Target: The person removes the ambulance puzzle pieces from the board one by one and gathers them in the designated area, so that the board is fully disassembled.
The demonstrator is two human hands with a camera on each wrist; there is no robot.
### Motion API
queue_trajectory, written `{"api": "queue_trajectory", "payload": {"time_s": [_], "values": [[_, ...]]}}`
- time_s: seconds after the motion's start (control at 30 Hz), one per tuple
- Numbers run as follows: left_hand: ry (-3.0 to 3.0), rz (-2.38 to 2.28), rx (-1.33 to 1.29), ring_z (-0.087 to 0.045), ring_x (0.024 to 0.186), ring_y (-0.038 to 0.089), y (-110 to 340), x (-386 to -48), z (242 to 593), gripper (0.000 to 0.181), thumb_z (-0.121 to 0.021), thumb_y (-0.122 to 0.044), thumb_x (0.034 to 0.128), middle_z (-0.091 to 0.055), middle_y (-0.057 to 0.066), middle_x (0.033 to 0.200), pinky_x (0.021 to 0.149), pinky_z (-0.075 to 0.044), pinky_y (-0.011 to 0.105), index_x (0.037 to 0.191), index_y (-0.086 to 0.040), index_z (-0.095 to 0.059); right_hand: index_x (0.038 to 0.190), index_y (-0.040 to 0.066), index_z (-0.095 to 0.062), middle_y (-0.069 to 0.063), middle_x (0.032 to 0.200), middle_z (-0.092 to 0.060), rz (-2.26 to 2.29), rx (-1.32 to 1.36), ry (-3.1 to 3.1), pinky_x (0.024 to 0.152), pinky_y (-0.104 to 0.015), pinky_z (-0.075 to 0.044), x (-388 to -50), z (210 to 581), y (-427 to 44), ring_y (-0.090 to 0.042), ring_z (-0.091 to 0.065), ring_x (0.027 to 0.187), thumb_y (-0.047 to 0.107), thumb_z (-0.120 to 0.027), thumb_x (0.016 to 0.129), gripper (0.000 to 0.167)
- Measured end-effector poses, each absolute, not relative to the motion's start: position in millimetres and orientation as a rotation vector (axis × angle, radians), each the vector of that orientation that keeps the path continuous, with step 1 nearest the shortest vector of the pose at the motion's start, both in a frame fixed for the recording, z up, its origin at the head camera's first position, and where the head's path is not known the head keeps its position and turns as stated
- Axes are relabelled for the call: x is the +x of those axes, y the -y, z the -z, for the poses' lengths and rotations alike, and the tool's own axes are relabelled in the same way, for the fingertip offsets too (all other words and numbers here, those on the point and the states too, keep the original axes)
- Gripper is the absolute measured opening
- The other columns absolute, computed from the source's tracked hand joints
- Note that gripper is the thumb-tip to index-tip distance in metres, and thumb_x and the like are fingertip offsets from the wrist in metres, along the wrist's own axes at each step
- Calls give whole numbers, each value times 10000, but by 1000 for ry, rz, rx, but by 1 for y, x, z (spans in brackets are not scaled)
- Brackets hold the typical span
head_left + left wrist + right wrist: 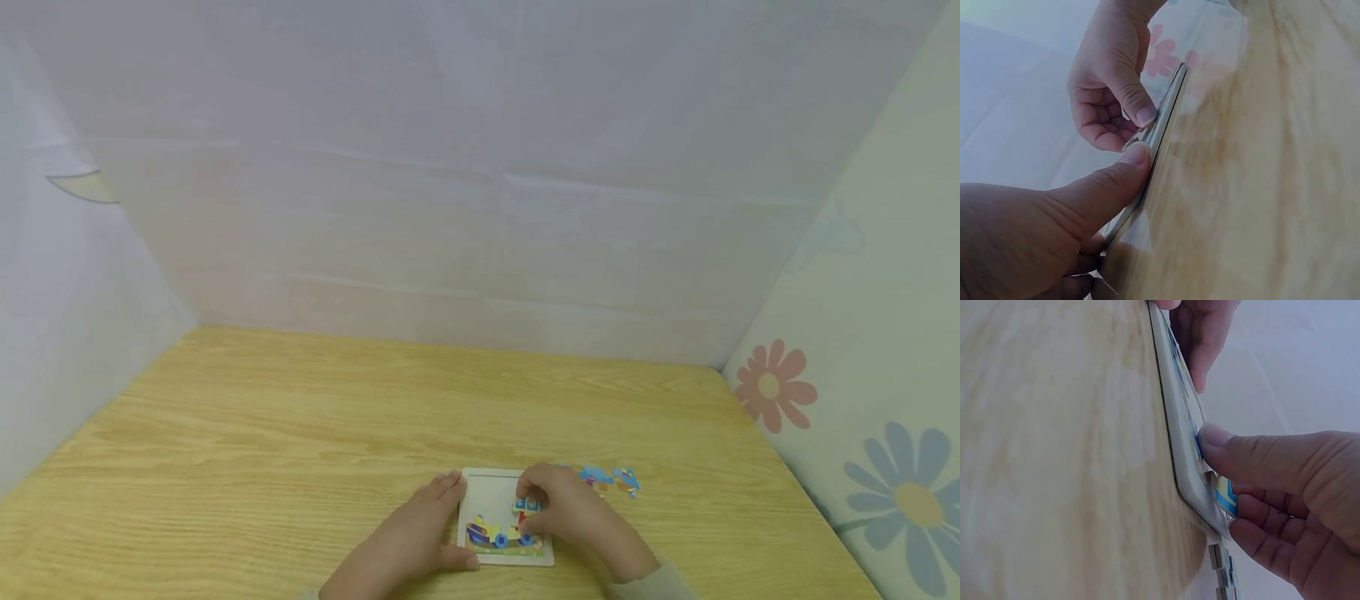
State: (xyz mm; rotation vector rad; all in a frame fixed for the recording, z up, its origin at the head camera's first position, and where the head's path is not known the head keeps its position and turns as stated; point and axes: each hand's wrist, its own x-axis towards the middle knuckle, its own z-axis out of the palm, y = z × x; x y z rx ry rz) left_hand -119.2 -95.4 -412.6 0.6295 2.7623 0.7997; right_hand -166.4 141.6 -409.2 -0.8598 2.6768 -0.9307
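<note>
A puzzle board (487,493) with a pale frame lies flat on the table, its lower part filled with a colourful vehicle picture. My left hand (412,529) holds the board at its left side, thumb on the near edge and fingers along the left edge. In the left wrist view the left thumb (1107,184) presses on the frame's rim. Over the board's right part, my right hand (573,508) pinches a blue and yellow puzzle piece (1225,495), tilted up from the board. The right thumb (1254,456) touches the picture. Fingers partly hide the piece.
Several loose puzzle pieces (607,477) lie just beyond the right hand, right of the board. The wooden table (300,433) is bounded by a pale cloth (465,208) at the back and cloth walls at the sides, flowers printed on the right one.
</note>
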Motion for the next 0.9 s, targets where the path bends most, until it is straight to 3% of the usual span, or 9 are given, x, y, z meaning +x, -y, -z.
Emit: {"api": "queue_trajectory", "payload": {"time_s": [0.53,0.9], "values": [[-2737,-851,627,-281,1347,399,95,-120,415,937,-721,-510,711,-323,199,1465,1068,-277,564,1379,48,-373,904,127,-642,72,900,-603,917,-829,-2839,718,-242,-501,-162,404,-141,-86,-538,819,143,-771,717,227],[-2713,-891,589,-237,1366,396,95,-117,412,938,-730,-493,705,-295,177,1485,1085,-241,561,1386,38,-365,922,75,-643,46,885,-608,934,-839,-3005,711,-252,-514,-159,405,-142,-121,-559,821,83,-747,699,247]]}}
